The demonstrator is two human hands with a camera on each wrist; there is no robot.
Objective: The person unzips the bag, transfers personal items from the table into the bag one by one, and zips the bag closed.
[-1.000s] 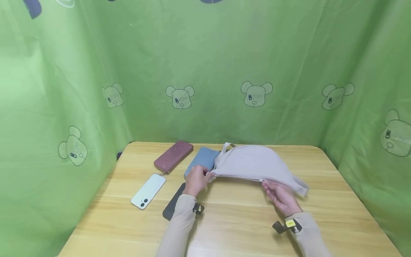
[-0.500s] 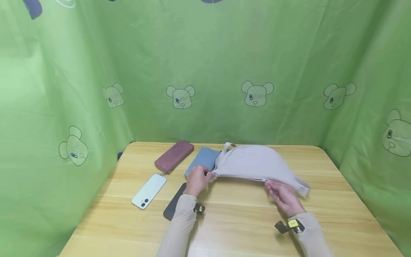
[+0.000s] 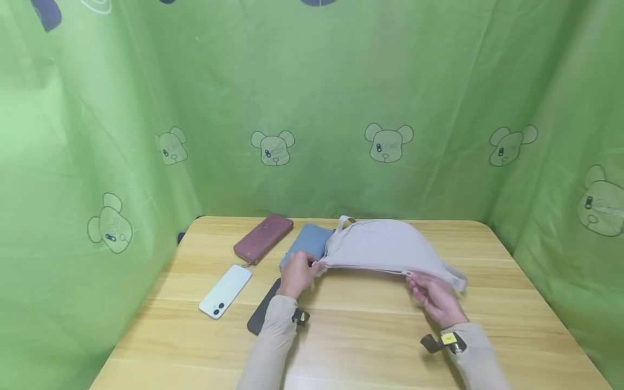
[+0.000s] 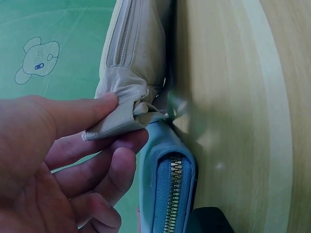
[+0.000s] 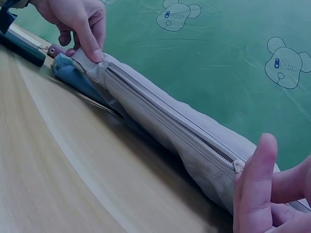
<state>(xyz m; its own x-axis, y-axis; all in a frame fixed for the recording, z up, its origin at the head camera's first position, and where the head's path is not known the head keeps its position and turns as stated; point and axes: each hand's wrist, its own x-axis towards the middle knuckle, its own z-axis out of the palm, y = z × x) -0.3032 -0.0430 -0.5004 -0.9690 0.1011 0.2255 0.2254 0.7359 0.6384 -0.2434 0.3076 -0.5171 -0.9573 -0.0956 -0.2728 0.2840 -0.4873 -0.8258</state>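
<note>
While the bag [image 3: 380, 246] stretches sideways, zipper [image 5: 165, 115] nearside, left hand [image 3: 298, 273] pinches its end [image 4: 116, 123], right hand [image 3: 439, 300] the pull [image 5: 238, 166].

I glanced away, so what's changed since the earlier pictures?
The right hand moved right, drawing the zip slider along the bag. Nothing was newly gripped or released. The left hand still pinches the bag's left end; the maroon wallet, blue wallet and white phone stayed put.
</note>
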